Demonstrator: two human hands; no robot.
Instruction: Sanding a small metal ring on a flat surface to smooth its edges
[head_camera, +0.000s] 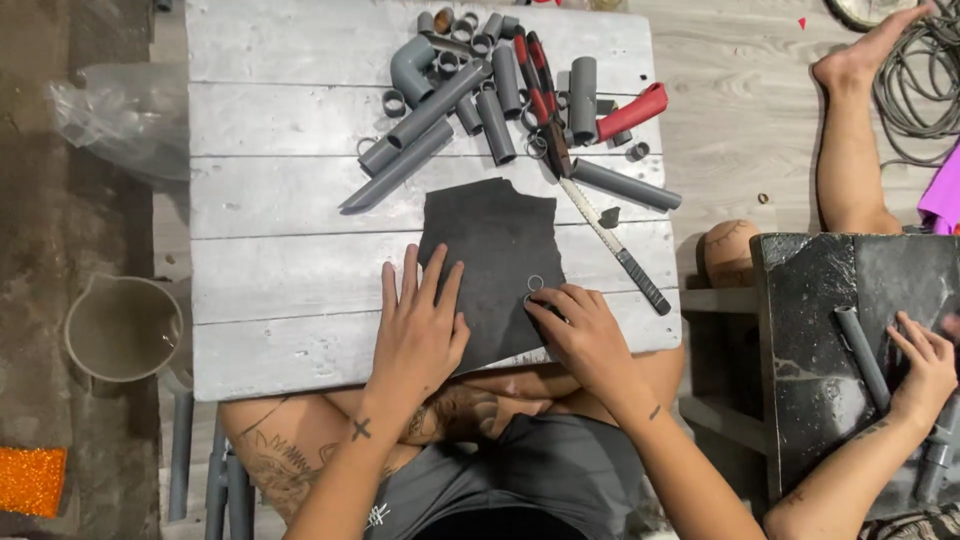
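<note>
One dark rubber sheet (492, 255), ragged at its top edge, lies flat on a whitewashed plank table (280, 200), at the near-centre, w/ its lower edge under both hands. Left hand (420, 330) is open, palm down, fingers spread, pressing flat on the sheet's lower left part. Right hand (580, 335) rests on the sheet's lower right corner, fingers curled & pinched round a small grey ring (531, 298) pressed to the sheet; whether sth else is in the grip, can't tell. A second small ring (536, 283) sits on the sheet just above it. Just right of the sheet a hand saw (615, 240) lies diagonally, black handle toward the table's right edge. Behind the sheet, a heap of grey pipe pieces (470, 90) – straight lengths, an elbow, short cut rings – spreads over the far half of the table, w/ red-handled pliers (540, 85) and a red-handled tool (632, 110) lying among them. One longer grey pipe (625, 185) lies apart, near the saw. Left of the table on the floor: a grey bucket (122, 328) & a clear plastic bag (115, 115). At right, another person's hand (925, 370) rests on a dark bench (810, 330) beside a grey pipe; coiled cable (920, 80) lies at top right.
</note>
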